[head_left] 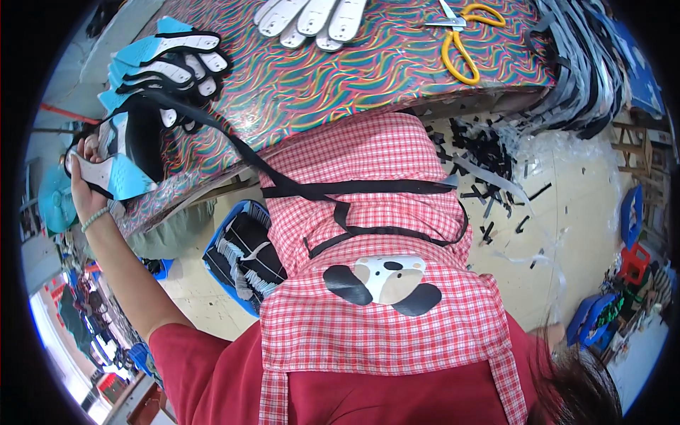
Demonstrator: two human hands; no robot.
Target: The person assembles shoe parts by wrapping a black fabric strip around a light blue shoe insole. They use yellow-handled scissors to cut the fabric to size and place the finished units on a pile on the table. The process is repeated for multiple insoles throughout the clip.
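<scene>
At the far left, over the table's edge, my left hand [86,185] is closed on a white and light-blue fabric piece [106,176] with black edging. Next to it lies a fanned stack of similar white and light-blue pieces [166,69] with black backing. A long black strap [237,145] runs from that stack off the table and down across my red checked apron [368,340]. Further black strips cross the apron on my lap. My right hand is out of view; only a bit of bare skin [556,333] shows beyond the right sleeve, beside some hair.
Yellow-handled scissors [460,53] lie on the patterned tabletop [319,78], near several white round-ended pieces [312,18]. Grey and black strips [584,78] hang over the right edge. Black scraps [489,156] litter the floor. Below the table stands a blue basket [230,280] of dark fabric.
</scene>
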